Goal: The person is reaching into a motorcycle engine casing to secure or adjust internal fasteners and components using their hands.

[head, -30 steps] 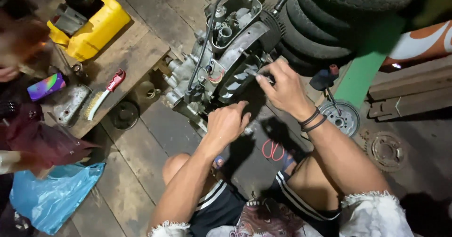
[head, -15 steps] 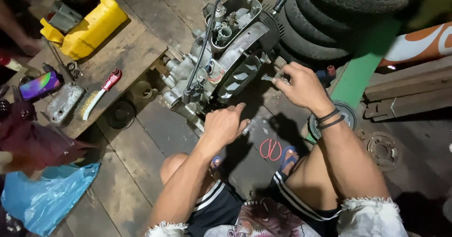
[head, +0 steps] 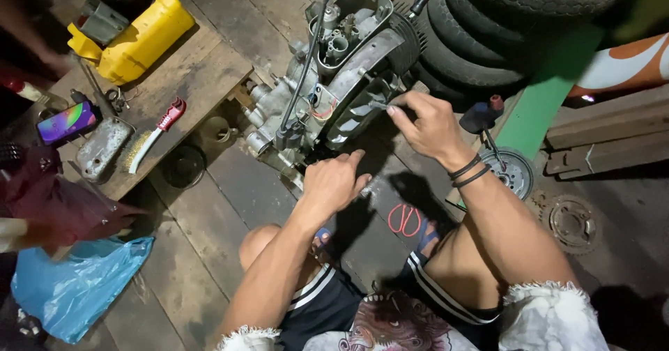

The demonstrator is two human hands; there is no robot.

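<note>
**Hands at the engine casing**

Since the earlier frame, the right hand (head: 433, 124) had lifted off the lower casing and come up to the side cover of the engine (head: 334, 79), while the left hand (head: 336, 182) stayed low by the engine's near edge. The right hand's grip was narrow, thumb and forefinger pinched on a thin metal tool (head: 380, 104) whose tip touched the cover; two dark bands circled that wrist. The left hand's grip held nothing, its fingers half-curled and the forefinger stretched toward the casing's underside; whether it touched the metal could not be told. The engine lay tilted on the plank floor (head: 230, 191), a black cable looped over its top, with stacked tyres (head: 502, 37) just behind it. On the low wooden table (head: 202, 72) to the left lay a yellow canister (head: 132, 34), a wire brush with a red-and-white handle (head: 155, 133), a phone with a lit screen (head: 67, 121) and a grey metal cover (head: 102, 148). A blue plastic bag (head: 73, 288) sat on the floor near the person's left knee. A toothed sprocket (head: 570, 220) rested on the floor at the right.
</note>
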